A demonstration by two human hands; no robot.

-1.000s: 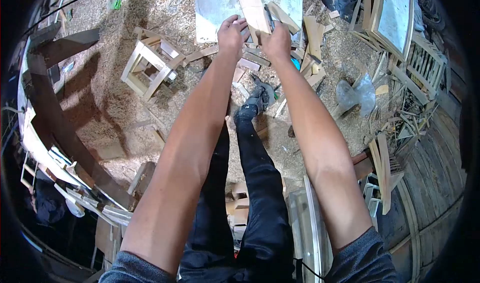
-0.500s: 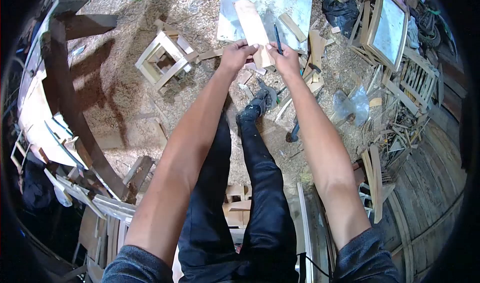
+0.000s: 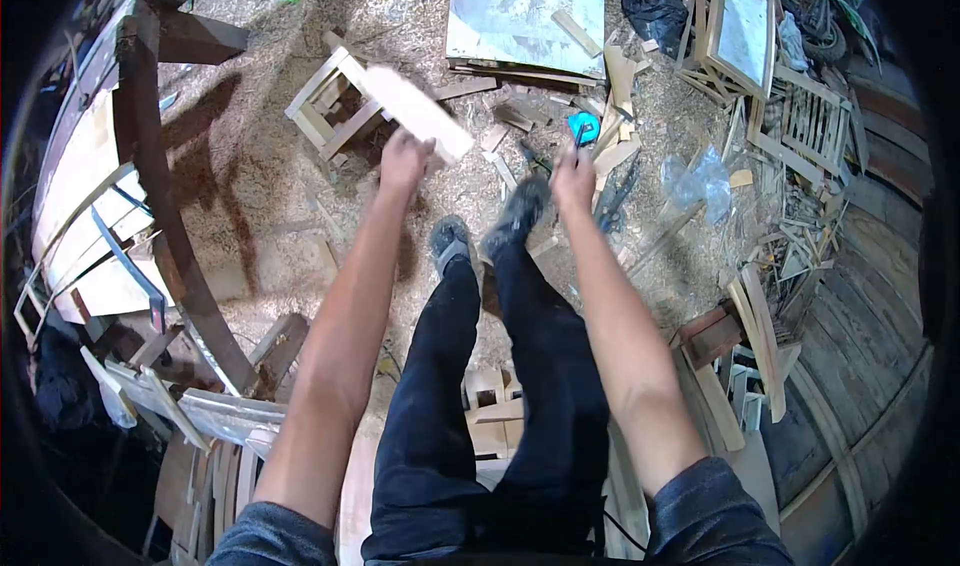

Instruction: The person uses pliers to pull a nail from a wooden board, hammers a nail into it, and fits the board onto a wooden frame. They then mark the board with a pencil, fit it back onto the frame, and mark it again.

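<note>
My left hand (image 3: 404,160) grips one end of a pale flat wooden board (image 3: 418,112), which slants up to the left and is blurred. The board hangs over the edge of a small unfinished wooden stool (image 3: 338,98) lying on the sawdust floor. My right hand (image 3: 573,179) is closed around a dark pen or pencil, just below a blue object (image 3: 583,126) on the floor. Both my legs in dark trousers and my shoes (image 3: 452,242) show between my arms.
A grey metal sheet (image 3: 525,11) lies ahead on the sawdust with wood offcuts (image 3: 620,76) beside it. Wooden frames (image 3: 745,31) and slatted pieces pile up on the right. A dark curved beam (image 3: 160,166) and stacked boards stand on the left. A clear plastic bag (image 3: 695,179) lies right.
Both hands held the board over the metal sheet earlier. Now my left hand alone has swung it down and left toward the stool, and my right hand has dropped away with the pen.
</note>
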